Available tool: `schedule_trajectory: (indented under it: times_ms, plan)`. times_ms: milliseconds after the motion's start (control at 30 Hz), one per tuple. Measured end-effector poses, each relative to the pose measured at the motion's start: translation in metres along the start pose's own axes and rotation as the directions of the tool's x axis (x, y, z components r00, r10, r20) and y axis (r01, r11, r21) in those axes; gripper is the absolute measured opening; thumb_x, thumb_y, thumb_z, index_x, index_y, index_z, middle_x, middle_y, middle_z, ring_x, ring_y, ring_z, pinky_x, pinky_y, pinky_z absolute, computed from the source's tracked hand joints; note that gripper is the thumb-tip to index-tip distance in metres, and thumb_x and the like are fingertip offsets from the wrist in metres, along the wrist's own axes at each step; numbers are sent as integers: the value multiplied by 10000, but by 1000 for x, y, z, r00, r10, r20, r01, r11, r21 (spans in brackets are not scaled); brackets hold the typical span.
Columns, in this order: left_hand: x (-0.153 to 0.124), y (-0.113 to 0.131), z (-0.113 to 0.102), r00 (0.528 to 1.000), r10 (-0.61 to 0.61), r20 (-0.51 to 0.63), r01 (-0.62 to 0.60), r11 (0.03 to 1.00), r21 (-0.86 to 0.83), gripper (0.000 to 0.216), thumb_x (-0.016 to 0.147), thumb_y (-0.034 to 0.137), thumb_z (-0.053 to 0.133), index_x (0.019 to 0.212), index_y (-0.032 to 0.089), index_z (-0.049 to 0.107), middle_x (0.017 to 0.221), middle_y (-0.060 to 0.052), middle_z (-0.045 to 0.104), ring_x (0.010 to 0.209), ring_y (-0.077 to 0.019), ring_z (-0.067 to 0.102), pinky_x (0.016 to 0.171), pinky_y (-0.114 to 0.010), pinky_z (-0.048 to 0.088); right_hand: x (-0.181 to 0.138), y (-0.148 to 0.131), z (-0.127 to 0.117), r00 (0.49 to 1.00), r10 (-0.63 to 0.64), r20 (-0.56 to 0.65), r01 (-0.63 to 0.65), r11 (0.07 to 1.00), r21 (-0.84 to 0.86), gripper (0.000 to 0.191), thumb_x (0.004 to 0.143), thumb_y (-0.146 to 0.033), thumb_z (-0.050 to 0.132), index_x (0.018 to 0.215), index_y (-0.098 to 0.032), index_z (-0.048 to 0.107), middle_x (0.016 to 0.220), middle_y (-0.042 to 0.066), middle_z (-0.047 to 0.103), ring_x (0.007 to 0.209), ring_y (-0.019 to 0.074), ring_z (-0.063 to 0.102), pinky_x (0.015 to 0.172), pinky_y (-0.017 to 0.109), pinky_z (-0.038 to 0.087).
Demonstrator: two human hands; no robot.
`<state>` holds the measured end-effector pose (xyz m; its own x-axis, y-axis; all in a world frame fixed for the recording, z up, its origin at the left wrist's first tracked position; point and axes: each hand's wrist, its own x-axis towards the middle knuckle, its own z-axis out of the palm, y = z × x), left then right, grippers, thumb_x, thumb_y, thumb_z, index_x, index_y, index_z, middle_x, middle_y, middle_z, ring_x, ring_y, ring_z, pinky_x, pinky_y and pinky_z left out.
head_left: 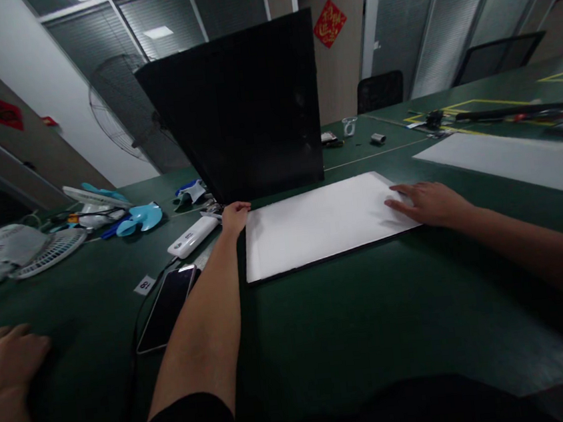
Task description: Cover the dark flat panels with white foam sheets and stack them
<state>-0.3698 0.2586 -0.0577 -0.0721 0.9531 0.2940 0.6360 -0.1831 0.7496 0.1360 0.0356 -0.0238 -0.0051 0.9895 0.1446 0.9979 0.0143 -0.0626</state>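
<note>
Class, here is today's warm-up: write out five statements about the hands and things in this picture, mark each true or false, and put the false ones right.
1. A phone lies on the green table. True.
2. The left hand holds the phone. False: it is at the far left corner of the white panel.
3. The black panel lies flat on the table. False: it stands up behind the white panel.
4. The right hand is at the right end of the white panel. True.
5. Another person's hand shows at the right edge of the picture. False: it shows at the left edge.
</note>
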Motion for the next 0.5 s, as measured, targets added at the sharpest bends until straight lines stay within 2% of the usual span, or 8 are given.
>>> schedule_trajectory:
  times_ms: [233, 500]
  plan:
    - [3, -4, 1, 1000, 16, -1, -16, 1000, -7, 281, 863, 165, 597, 1027, 208, 821, 1023, -40, 816, 986, -212, 734, 944, -307, 523, -1, -2, 1, 992, -124, -40, 121, 990, -65, 914, 988, -797, 216, 1447, -124, 630, 1288, 230, 682, 1153, 397, 630, 982, 596, 489]
    - [6, -8, 2, 1000, 27, 3, -27, 1000, 7, 285, 852, 172, 605, 1022, 223, 828, 1012, -37, 818, 996, -221, 734, 966, -327, 523, 1, -2, 3, 977, -213, -29, 211, 976, -53, 731, 1018, -734, 274, 1283, -223, 724, 1335, 128, 687, 1225, 360, 602, 1029, 585, 474]
